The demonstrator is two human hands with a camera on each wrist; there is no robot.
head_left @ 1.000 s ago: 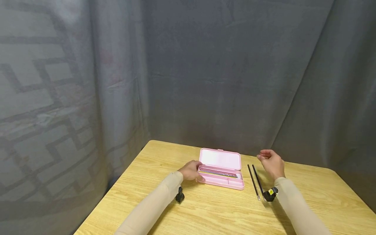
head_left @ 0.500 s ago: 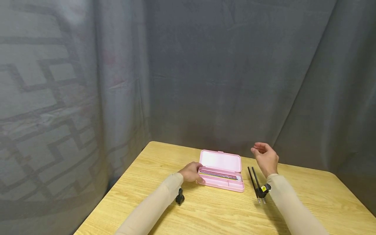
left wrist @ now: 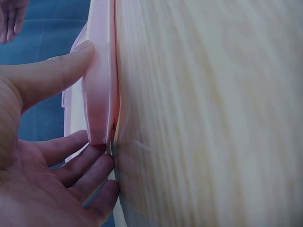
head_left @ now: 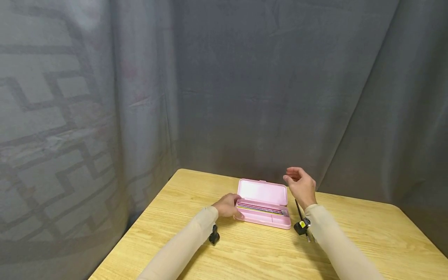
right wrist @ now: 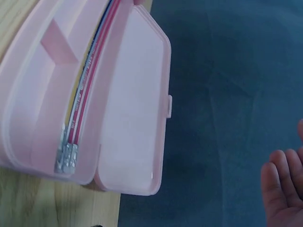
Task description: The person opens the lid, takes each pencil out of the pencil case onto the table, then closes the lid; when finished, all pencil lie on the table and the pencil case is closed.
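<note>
An open pink pencil case (head_left: 263,192) lies on the wooden table (head_left: 252,252), its lid tilted up at the back. Several pencils (head_left: 260,208) lie in its tray, and the right wrist view shows them (right wrist: 80,118) with metal ends toward the case's right end. My left hand (head_left: 228,204) holds the case's left end: the thumb (left wrist: 52,75) presses its side and the fingers (left wrist: 83,165) lie under it. My right hand (head_left: 301,186) hovers above the lid's right corner, fingers (right wrist: 279,189) loose and holding nothing. Two black pens (head_left: 297,206) lie right of the case, partly hidden by my right forearm.
A grey curtain (head_left: 245,97) hangs close behind and to the left of the table. The table's left edge (head_left: 140,221) and back edge are near the case. Small black cameras sit on my left wrist (head_left: 214,235) and right wrist (head_left: 301,226).
My right hand has moved left and slightly up, from beside the black pens to over the lid's right corner. The left hand and the case have stayed put.
</note>
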